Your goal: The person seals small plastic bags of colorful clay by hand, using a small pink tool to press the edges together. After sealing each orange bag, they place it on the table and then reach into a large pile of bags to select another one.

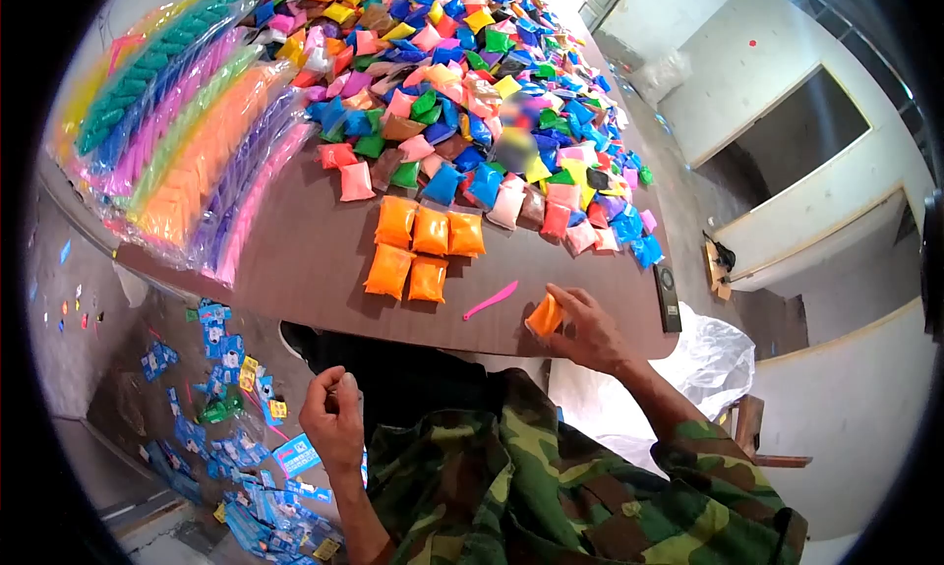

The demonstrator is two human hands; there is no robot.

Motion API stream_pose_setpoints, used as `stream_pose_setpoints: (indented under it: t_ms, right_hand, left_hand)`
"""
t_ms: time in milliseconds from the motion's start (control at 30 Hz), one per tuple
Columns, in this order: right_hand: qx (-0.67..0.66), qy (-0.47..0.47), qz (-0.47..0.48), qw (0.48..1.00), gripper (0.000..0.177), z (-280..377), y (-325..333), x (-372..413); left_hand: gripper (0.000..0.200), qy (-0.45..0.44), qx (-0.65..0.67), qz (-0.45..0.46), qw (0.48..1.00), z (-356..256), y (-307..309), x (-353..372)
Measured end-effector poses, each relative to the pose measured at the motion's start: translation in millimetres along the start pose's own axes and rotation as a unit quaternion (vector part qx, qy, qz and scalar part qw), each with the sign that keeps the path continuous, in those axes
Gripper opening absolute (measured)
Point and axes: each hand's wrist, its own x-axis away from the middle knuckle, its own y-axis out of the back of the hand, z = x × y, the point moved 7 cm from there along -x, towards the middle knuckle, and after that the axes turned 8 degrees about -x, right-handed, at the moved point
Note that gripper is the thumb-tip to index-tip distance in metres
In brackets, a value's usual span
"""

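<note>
My right hand (587,331) grips a small orange packet (545,315) between thumb and fingers, just above the table's near edge. Off the table, over my lap, my left hand (334,417) is closed with curled fingers, and nothing shows in it. Several soft orange packets (430,231) lie in two rows on the brown table (295,260). Between these packets and my right hand lies a pink plastic knife-like tool (491,299).
A large heap of coloured packets (442,103) covers the far table. Long bags of coloured packets (197,162) lie at the left. A black remote-like device (668,297) sits by the right edge. Blue wrappers (256,516) litter the floor; white plastic sheeting (703,354) hangs at right.
</note>
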Motion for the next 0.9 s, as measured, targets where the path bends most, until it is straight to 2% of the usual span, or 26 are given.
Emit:
stream_pose_setpoints:
  t_ms: [67, 167, 200, 267, 367, 433, 500, 567, 667, 800, 900]
  right_hand:
    - [-0.063, -0.055, 0.01, 0.996, 0.068, -9.3, 3.1, -0.9]
    - [-0.123, 0.005, -0.011, 0.992, 0.06, -36.4, -1.5, 1.5]
    - [-0.183, -0.042, -0.013, 0.982, 0.055, -44.0, -3.6, 2.4]
    - [-0.302, -0.135, -0.015, 0.944, 0.046, -54.9, -8.2, 5.6]
    - [-0.462, -0.199, -0.017, 0.864, 0.038, -44.0, -14.0, 9.8]
    - [-0.549, -0.176, 0.0, 0.817, 0.036, -35.3, -30.0, 9.6]
    - [-0.621, -0.159, 0.012, 0.768, 0.038, -18.1, -49.4, 10.4]
    - [-0.656, -0.139, 0.025, 0.742, 0.043, 4.9, -58.7, 13.9]
    - [-0.68, -0.137, 0.074, 0.716, 0.043, 19.3, -77.3, 21.3]
    - [-0.646, -0.129, 0.103, 0.745, 0.042, 22.9, -80.5, 25.4]
    - [-0.676, -0.135, 0.098, 0.717, 0.038, 23.3, -79.8, 26.6]
  left_hand:
    - [0.026, -0.002, -0.006, 0.015, 1.0, -8.1, -2.9, 1.4]
    - [0.024, -0.022, -0.006, 0.033, 0.999, -19.1, -16.1, 4.4]
    - [0.022, -0.013, -0.007, 0.058, 0.998, -24.6, -21.8, 5.1]
    - [0.02, -0.004, 0.01, 0.097, 0.995, -35.8, -36.5, 10.7]
    - [0.024, -0.028, 0.012, 0.135, 0.99, -53.9, -62.5, 21.7]
    - [0.029, -0.015, 0.027, 0.186, 0.982, -67.4, -84.4, 29.1]
    - [0.035, 0.047, 0.063, 0.256, 0.963, -70.4, -109.4, 39.9]
    - [0.041, 0.079, 0.074, 0.295, 0.949, -84.9, -127.6, 47.0]
    - [0.04, 0.043, 0.119, 0.294, 0.947, -100.8, -144.4, 51.4]
    - [0.03, 0.024, 0.05, 0.289, 0.956, -87.5, -144.4, 49.3]
    - [0.026, 0.005, 0.012, 0.299, 0.954, -89.9, -141.2, 47.4]
